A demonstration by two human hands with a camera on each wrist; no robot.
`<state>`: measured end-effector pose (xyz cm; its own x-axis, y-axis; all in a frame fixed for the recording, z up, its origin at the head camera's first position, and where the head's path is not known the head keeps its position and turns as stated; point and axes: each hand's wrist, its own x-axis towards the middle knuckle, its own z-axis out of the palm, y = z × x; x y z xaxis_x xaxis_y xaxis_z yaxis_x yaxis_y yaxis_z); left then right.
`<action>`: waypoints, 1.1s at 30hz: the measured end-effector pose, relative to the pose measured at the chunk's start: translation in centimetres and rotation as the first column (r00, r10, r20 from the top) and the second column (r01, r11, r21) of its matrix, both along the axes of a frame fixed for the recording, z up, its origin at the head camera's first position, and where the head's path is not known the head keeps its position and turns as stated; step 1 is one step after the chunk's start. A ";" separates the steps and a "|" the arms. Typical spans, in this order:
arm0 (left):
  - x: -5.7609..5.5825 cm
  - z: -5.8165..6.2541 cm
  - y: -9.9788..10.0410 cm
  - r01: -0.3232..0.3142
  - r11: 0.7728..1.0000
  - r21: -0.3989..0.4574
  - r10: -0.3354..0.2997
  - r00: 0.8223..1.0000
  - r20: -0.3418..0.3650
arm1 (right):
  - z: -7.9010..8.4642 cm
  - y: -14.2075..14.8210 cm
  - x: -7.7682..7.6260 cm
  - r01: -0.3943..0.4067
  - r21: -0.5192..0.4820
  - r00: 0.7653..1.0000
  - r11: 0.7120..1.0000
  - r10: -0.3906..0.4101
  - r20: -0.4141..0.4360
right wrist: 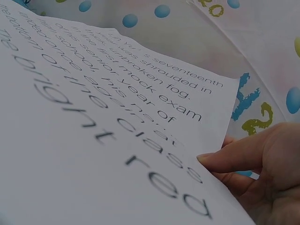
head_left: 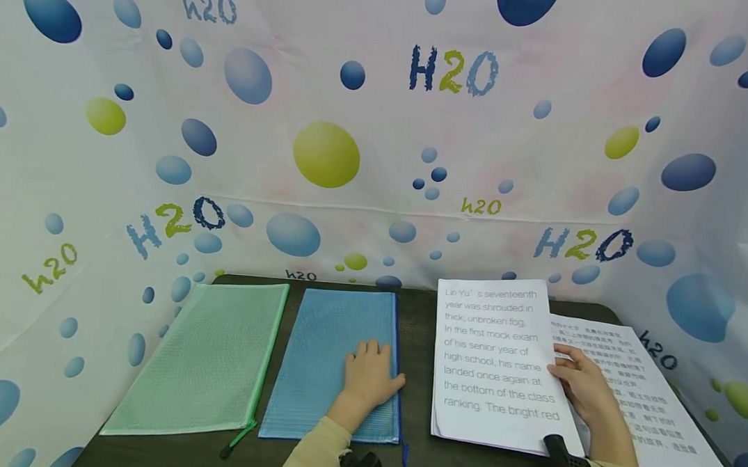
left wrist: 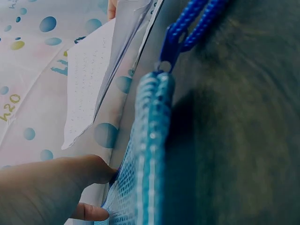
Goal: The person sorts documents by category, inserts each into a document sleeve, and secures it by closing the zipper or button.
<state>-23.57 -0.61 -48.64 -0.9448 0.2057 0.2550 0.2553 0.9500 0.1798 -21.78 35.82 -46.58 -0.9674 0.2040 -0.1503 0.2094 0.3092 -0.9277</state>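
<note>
My right hand (head_left: 587, 385) pinches the right edge of a white sheet with large English print (head_left: 496, 364), thumb on top and fingers beneath. In the right wrist view the thumb (right wrist: 229, 157) presses on that printed sheet (right wrist: 93, 126), which bends upward at this edge. My left hand (head_left: 370, 376) rests with spread fingers on a blue mesh zip pouch (head_left: 312, 356), near its right edge. The left wrist view shows the pouch's edge (left wrist: 152, 150) close up, with the blue zipper cord (left wrist: 197, 23) at its corner.
A green mesh zip pouch (head_left: 205, 358) lies at the left of the dark table (head_left: 416, 416). Right of the English sheet lie papers with Chinese print (head_left: 655, 406), partly under my right hand. A patterned curtain (head_left: 373, 247) hangs behind and at both sides.
</note>
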 end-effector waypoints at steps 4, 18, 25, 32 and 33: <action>0.0 0.0 -0.1 0.004 1.000 0.024 -0.004 1.000 0.003 | 0.0 -0.3 0.0 -0.006 -0.004 1.000 1.000 0.006 0.005; -0.3 -0.4 0.1 0.002 0.992 0.128 0.001 1.000 -0.022 | 0.1 -1.0 -0.2 -0.037 -0.005 0.999 0.999 0.037 0.008; -0.5 -0.9 0.4 0.009 0.971 0.237 -0.008 1.000 -0.005 | 0.0 -1.1 -0.3 -0.041 0.005 0.999 0.999 0.041 0.016; -0.5 -1.0 0.5 0.018 0.961 0.277 -0.006 0.999 -0.045 | -0.2 -1.2 -0.4 -0.058 0.002 0.998 0.998 0.058 0.007; -0.5 -0.9 0.5 0.019 0.960 0.278 -0.002 0.998 -0.062 | -0.2 -1.2 -0.5 -0.060 0.003 0.998 0.998 0.060 0.004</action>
